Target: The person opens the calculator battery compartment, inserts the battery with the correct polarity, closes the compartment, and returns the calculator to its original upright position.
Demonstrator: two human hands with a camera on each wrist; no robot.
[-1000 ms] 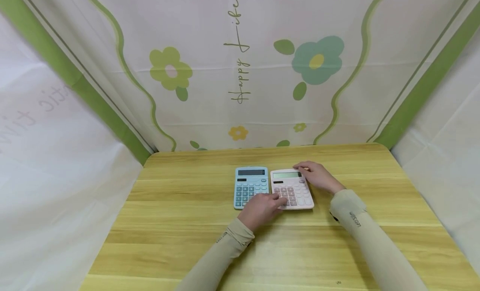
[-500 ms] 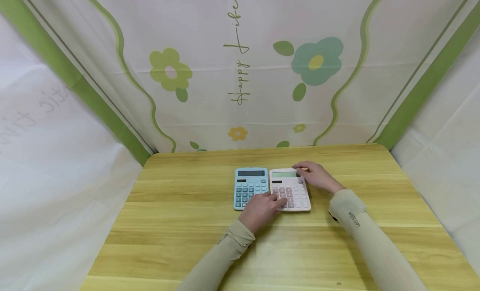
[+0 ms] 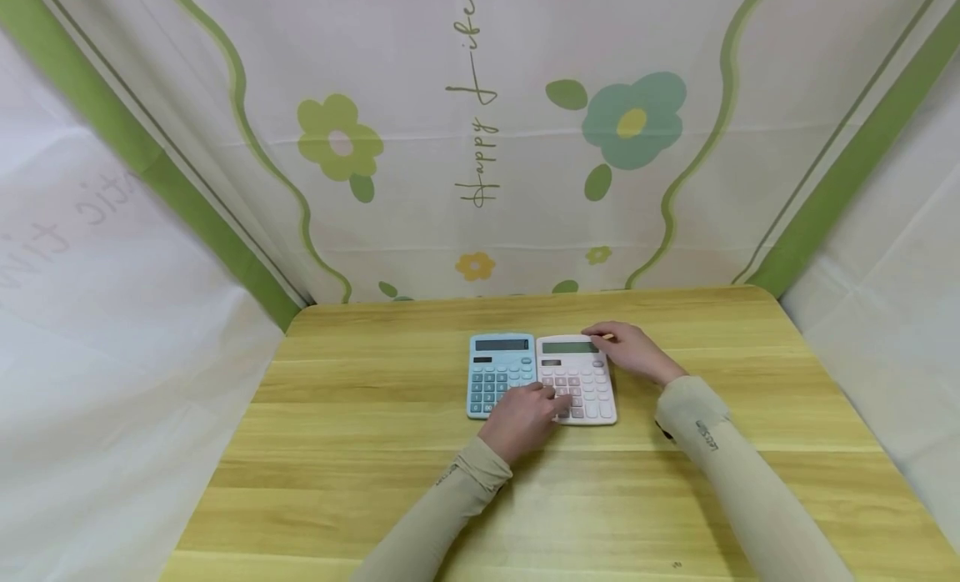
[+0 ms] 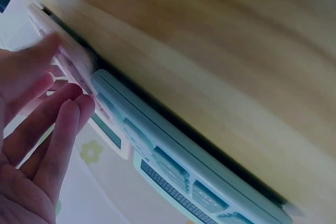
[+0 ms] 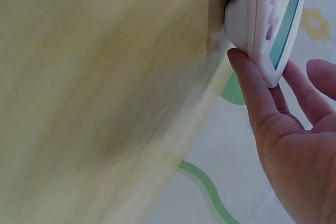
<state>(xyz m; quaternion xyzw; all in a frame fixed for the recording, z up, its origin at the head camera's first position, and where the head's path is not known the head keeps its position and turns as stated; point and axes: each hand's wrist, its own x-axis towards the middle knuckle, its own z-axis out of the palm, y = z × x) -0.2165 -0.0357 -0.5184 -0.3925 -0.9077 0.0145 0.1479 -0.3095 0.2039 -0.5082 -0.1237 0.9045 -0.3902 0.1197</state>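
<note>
Two calculators lie side by side on the table. The light blue calculator (image 3: 480, 373) is on the left, the pale pink calculator (image 3: 596, 386) close against its right side. My left hand (image 3: 521, 419) reaches over the blue one's lower right corner, its fingertips at the pink one's lower keys. In the left wrist view, the left hand (image 4: 47, 145) has loosely bent fingers, and its thumb is at the pink calculator's near edge. My right hand (image 3: 633, 348) touches the pink one's upper right corner. The right wrist view shows the right hand (image 5: 294, 135) with extended fingers against that corner.
The wooden tabletop (image 3: 337, 449) extends around both calculators. Behind its far edge hangs a white cloth (image 3: 420, 215) with printed flowers and lettering. White cloth sides with green bands rise at left and right.
The pink calculator has slid slightly left and towards me, turning straighter, and the gap to the blue one has narrowed. My right hand has shifted slightly left with it; the blue calculator stays put.
</note>
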